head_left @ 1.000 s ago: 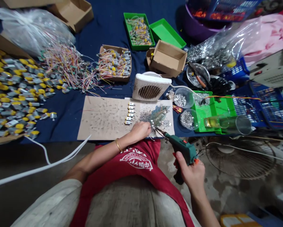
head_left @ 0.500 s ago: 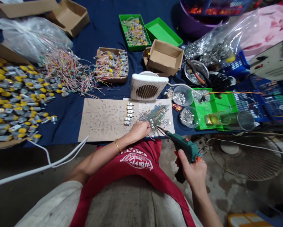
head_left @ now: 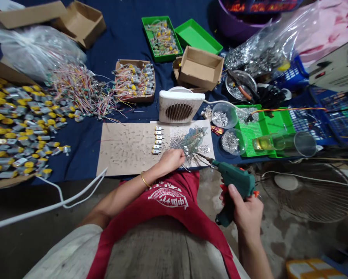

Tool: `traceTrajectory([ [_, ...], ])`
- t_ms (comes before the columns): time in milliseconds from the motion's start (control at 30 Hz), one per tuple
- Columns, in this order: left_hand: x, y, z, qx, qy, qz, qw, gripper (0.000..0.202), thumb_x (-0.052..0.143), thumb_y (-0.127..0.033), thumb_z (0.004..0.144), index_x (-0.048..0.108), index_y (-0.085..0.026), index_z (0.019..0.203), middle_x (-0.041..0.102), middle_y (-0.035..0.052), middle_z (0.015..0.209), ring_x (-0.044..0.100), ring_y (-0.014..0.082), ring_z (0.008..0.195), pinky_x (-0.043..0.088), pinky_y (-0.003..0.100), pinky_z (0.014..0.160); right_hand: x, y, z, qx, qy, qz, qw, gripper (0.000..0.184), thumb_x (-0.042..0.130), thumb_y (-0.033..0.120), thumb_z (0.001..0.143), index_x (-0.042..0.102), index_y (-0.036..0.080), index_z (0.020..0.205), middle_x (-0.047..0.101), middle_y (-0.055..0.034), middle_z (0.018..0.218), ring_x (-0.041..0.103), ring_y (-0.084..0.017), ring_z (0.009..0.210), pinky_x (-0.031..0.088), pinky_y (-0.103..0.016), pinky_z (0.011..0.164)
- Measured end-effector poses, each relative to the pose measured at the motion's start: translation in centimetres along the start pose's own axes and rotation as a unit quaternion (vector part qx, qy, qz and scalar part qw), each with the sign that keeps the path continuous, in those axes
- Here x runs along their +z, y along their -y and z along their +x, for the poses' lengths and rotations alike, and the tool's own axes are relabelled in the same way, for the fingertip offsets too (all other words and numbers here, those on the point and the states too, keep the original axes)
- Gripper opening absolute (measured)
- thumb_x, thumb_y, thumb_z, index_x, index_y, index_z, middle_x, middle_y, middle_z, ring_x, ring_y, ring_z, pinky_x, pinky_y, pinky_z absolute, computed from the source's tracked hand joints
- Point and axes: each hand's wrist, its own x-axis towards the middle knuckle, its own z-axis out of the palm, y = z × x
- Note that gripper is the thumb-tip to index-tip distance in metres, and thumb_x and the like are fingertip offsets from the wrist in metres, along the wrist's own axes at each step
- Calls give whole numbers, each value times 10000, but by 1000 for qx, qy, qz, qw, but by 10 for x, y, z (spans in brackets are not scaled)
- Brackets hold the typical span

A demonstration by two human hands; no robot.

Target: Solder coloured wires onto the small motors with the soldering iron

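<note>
Closest in, a red apron (head_left: 169, 197) covers the person's lap, and a gold bangle (head_left: 144, 180) circles the left wrist. The right hand (head_left: 246, 213) has a firm, fully closed grip around the handle of a green soldering gun (head_left: 239, 184), held just past the desk edge above the concrete floor (head_left: 281, 240). Its thin metal tip points up and left, ending over the corner of a cardboard sheet (head_left: 124, 151) and close to the left hand (head_left: 169, 162). That hand rests on the sheet with its fingers curled, so its grip looks partly closed; whether it pinches anything, I cannot tell.

Just past those fingers lies a heap of silver scraps (head_left: 188, 145) mixed with thin wires, and beside it stands a short row of small motors (head_left: 158, 139). The sheet lies on dark blue cloth (head_left: 83, 135) covering the desk. To the right sit two clear dishes of silver bits (head_left: 228, 141), a green tray (head_left: 261, 128) and a glass tumbler (head_left: 284, 144) lying on its side. A white vent fan (head_left: 179, 107) stands behind the sheet. Off to the left spreads a mass of yellow-capped motors (head_left: 17, 131). Farther back are tangled coloured wires (head_left: 81, 93), a cardboard box of wired motors (head_left: 134, 81) and a green tray of wired motors (head_left: 161, 38).
</note>
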Motion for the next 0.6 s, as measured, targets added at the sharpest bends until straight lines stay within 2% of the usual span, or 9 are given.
traceTrajectory([
  [100,-1,1,1,-4,4,-9,1000,208,539,-202,919,744,-174,933,765,79,877,711,229,859,533,347,845,1,0,-2,-10,-31,-8,999,656,763,793,620,712,139,633,664,-109,522,600,-210,392,506,-299,372],
  [200,-1,0,3,-4,2,-20,1000,198,544,-198,914,741,-177,915,754,68,840,701,220,829,529,345,835,1,2,-2,-13,-36,-15,999,673,744,816,618,705,145,606,664,-108,517,604,-216,386,513,-305,370],
  [367,-1,2,-5,4,-23,-82,996,161,568,-194,886,722,-174,846,728,39,759,659,173,722,504,292,743,-6,0,-3,-2,-62,5,998,628,797,768,590,701,149,625,669,-111,522,624,-243,394,529,-328,369],
  [500,-9,24,-31,-45,-66,-221,972,179,609,-313,870,703,-167,826,687,1,687,592,121,603,450,229,599,-9,-1,-6,-7,-112,59,992,585,856,690,591,706,138,711,687,-113,562,635,-250,404,538,-338,373],
  [600,-15,46,-54,-111,-134,-261,949,212,609,-354,871,686,-162,824,667,-10,669,582,118,593,439,219,576,5,0,-1,-51,-98,88,990,552,851,634,658,715,117,796,704,-96,612,640,-225,437,560,-341,427],
])
